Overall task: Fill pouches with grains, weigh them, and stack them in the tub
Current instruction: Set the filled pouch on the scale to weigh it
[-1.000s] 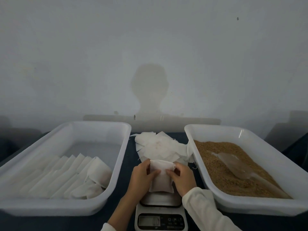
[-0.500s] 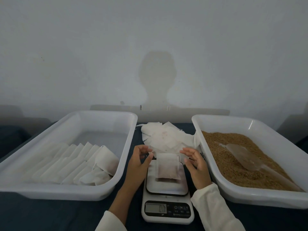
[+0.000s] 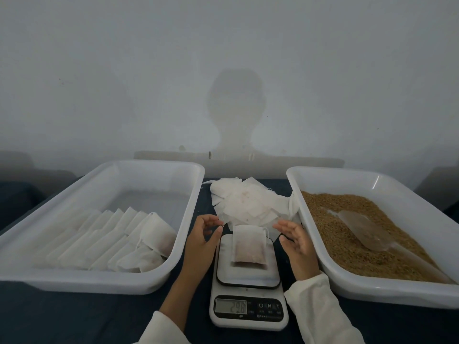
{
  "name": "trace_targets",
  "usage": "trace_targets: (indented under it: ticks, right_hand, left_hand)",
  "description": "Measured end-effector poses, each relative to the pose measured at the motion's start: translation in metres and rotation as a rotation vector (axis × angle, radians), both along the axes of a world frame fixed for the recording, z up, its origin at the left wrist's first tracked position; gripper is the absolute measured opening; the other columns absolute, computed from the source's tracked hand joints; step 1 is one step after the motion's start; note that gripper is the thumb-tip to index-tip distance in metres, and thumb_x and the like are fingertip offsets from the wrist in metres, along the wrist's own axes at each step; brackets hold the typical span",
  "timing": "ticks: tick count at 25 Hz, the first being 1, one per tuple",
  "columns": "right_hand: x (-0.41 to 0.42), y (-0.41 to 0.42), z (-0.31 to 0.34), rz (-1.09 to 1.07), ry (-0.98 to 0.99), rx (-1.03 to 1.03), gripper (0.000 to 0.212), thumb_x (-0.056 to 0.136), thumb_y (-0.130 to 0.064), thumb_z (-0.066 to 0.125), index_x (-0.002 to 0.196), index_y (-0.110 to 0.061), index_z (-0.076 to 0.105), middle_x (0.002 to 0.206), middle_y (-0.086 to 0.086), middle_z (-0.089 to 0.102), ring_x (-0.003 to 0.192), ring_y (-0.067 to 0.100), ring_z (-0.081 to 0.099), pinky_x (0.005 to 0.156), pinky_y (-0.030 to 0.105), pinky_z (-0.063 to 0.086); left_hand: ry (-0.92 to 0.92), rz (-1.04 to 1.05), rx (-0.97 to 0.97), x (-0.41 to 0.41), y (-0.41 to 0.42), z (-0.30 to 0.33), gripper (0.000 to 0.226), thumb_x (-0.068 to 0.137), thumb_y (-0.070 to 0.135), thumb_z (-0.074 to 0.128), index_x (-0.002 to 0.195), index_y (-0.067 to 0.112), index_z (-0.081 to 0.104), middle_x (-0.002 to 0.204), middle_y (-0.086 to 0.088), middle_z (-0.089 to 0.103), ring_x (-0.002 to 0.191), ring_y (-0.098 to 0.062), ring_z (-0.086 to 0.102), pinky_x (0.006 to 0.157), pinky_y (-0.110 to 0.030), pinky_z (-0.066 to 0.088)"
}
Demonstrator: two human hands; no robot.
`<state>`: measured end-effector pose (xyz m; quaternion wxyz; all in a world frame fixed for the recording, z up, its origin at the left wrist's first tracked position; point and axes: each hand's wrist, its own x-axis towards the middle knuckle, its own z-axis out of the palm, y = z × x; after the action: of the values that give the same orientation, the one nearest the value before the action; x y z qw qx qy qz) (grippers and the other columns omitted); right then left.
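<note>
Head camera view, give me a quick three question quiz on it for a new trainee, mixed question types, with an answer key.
1. True or false: the filled pouch lies on the scale, touched by neither hand.
2. Which tub holds the clear scoop? A) left tub B) right tub
3. Fill in: the loose empty pouches lie ____ the two tubs.

Key: 1 true; 2 B; 3 between.
</note>
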<state>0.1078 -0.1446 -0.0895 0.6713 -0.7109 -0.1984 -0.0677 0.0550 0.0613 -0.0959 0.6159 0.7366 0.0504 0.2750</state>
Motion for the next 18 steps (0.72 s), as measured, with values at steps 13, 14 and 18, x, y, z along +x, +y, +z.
trace_targets:
  ticks: [13,14,18]
  right_hand:
    - [0.005,0.005,-0.008,-0.019,0.039,-0.171,0.029,0.088,0.002,0.057,0.113,-0.013,0.056,0.113,-0.001,0.061,0.112,0.01,0.054,0.098,0.026,0.04]
    - [0.007,0.008,-0.008,-0.016,0.049,-0.204,0.028,0.089,-0.003,0.059,0.115,-0.013,0.055,0.113,-0.002,0.06,0.111,0.01,0.054,0.097,0.025,0.04]
    - [0.017,0.022,0.001,0.031,0.128,-0.312,0.033,0.086,-0.016,0.067,0.116,-0.018,0.053,0.108,-0.006,0.058,0.102,0.003,0.054,0.08,0.008,0.04]
  left_hand:
    - [0.188,-0.035,0.416,0.02,-0.009,0.009,0.022,0.09,0.022,0.063,0.111,0.02,0.057,0.109,0.007,0.06,0.105,-0.008,0.053,0.085,-0.007,0.041]
    - [0.257,-0.052,0.445,0.025,-0.01,0.014,0.03,0.09,0.027,0.063,0.117,0.018,0.055,0.114,0.005,0.059,0.108,-0.008,0.053,0.089,-0.011,0.042]
    - [0.497,-0.14,0.544,0.037,-0.015,0.028,0.057,0.083,0.048,0.065,0.129,0.019,0.047,0.125,0.004,0.053,0.115,-0.013,0.05,0.098,-0.026,0.043]
